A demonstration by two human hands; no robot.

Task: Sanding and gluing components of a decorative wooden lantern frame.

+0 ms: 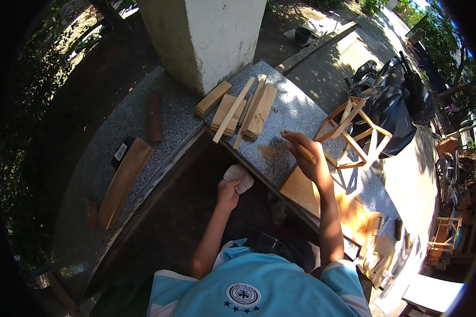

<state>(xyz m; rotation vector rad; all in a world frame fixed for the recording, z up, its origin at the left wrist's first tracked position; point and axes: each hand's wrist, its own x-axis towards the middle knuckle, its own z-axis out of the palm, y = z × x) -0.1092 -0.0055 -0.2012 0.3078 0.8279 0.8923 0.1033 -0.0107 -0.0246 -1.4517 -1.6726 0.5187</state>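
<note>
Gripping a pale pad (242, 176) and a wooden handle (305, 153) on the near side of the pillar (219, 39)

The pad is on the pillar's near side, slightly right of it, off the edge of the slab (296, 100); the left hand (227, 194) is closed on its near end; the handle is farther right of the pillar, with the right hand (316, 166) curled around it; what the handle belongs to, I cannot tell; a brown patch (269, 151) marks the slab between that hand and the pillar; blocks (262, 112) and strips (231, 118) lie just before the pillar, one strip across a block; a board (296, 189) lies nearer and right of it, under the right forearm; a wooden frame (374, 129) stands well right of the pillar, black bags (394, 113) beyond; left of it lie a red-brown bar (154, 117) and, nearer, a long block (125, 184) beside a black box (118, 158).
</note>
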